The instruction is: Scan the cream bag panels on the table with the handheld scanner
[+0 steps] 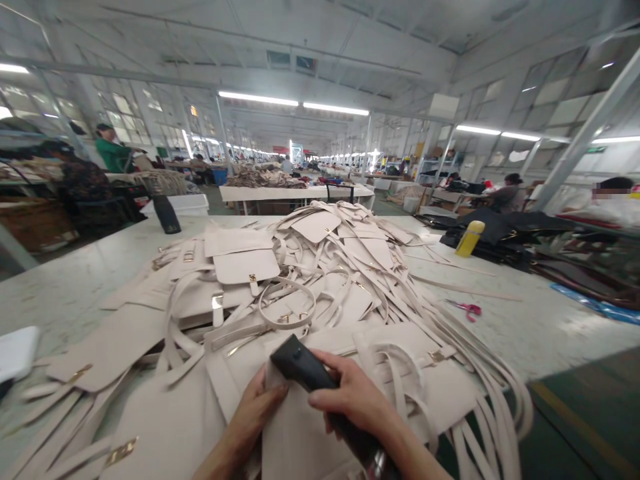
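- Head view: the right hand (357, 400) has its grip wrapped tight around a black tool (306, 368), thumb laid along the top and fingers curled beneath it.
- The tool's long axis slants from the right wrist at lower right up to its blunt tip at upper left, and that tip stands just above the left fingertips.
- The left hand (255, 413) has no closed grip. Its fingers lie flat on a cream panel (295, 443), which sits directly under both hands at the near table (525, 327) edge.
- The left hand is the nearer one to the panel, touching it, while the tool hangs over it.
- Beyond the hands spreads the pile of cream pieces and straps (310, 280). Pink scissors (467, 309) and a yellow bottle (470, 238) lie well apart to the right.
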`<state>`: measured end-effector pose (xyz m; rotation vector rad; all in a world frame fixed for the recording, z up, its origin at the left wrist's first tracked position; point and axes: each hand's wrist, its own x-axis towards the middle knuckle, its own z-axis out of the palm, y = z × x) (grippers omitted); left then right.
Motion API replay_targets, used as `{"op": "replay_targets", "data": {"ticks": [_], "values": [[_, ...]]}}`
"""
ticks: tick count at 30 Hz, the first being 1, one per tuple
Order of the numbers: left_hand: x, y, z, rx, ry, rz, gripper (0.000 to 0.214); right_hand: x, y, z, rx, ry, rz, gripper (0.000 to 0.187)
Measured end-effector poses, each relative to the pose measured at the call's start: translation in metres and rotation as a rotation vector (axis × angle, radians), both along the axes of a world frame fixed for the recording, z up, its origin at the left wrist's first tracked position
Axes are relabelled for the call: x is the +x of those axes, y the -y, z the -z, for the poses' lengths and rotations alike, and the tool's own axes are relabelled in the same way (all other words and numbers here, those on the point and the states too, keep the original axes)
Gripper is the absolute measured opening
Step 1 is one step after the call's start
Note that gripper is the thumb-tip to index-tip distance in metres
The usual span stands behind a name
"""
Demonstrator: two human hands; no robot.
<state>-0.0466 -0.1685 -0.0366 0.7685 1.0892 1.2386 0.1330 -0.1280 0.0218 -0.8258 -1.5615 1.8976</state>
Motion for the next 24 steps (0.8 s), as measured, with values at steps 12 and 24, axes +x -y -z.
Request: {"op": "replay_targets", "data": {"ticks": [12,24], "values": [[0.004,0.005,-0.003,-0.030,0.183,0.002,0.085,0.024,0.031,0.012,-0.049,0.100,-0.001,0.068],[0.008,0.003,-0.012,-0.148,0.157,-0.116,0.095,0.028,0.022,0.005,0.026,0.073,0.292,0.068]]}}
